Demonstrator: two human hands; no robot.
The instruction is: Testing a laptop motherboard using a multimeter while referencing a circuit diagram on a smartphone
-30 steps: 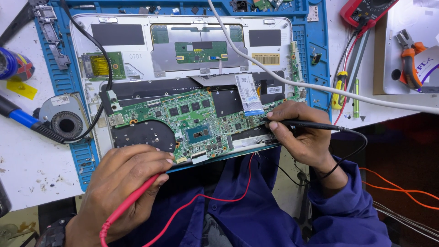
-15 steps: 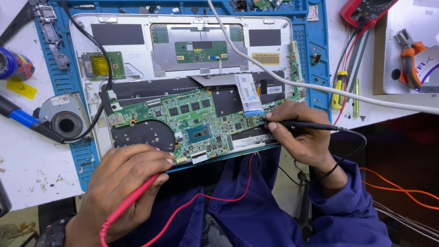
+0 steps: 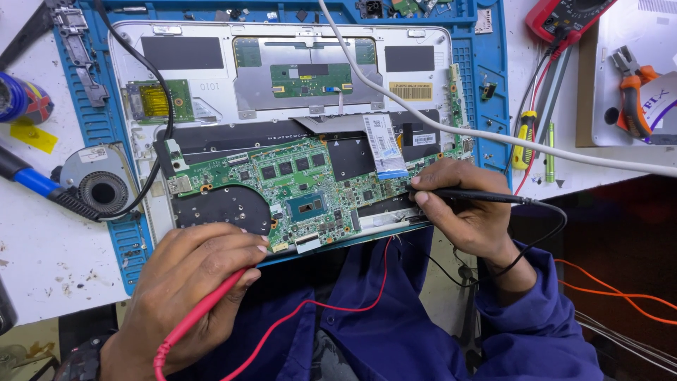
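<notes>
You're gripping the red probe (image 3: 204,310) pen-style in your left hand (image 3: 187,289), tip at the near edge of the green circuit board (image 3: 296,190) in the opened laptop (image 3: 282,85). Your right hand (image 3: 462,212) is pinching the black probe (image 3: 465,194) low and steadying it against the board's right end.

A white, speckled surface (image 3: 42,247) carries a blue mat (image 3: 479,70), and on the mat lies an opened laptop (image 3: 282,92). A round fan (image 3: 99,187) rests at the mat's left edge, beside a blue-handled tool (image 3: 32,180) and a yellow scrap (image 3: 32,134). On the right lie a red multimeter (image 3: 564,17), a yellow screwdriver (image 3: 523,137) and orange pliers (image 3: 631,92) on a white sheet (image 3: 656,28).
</notes>
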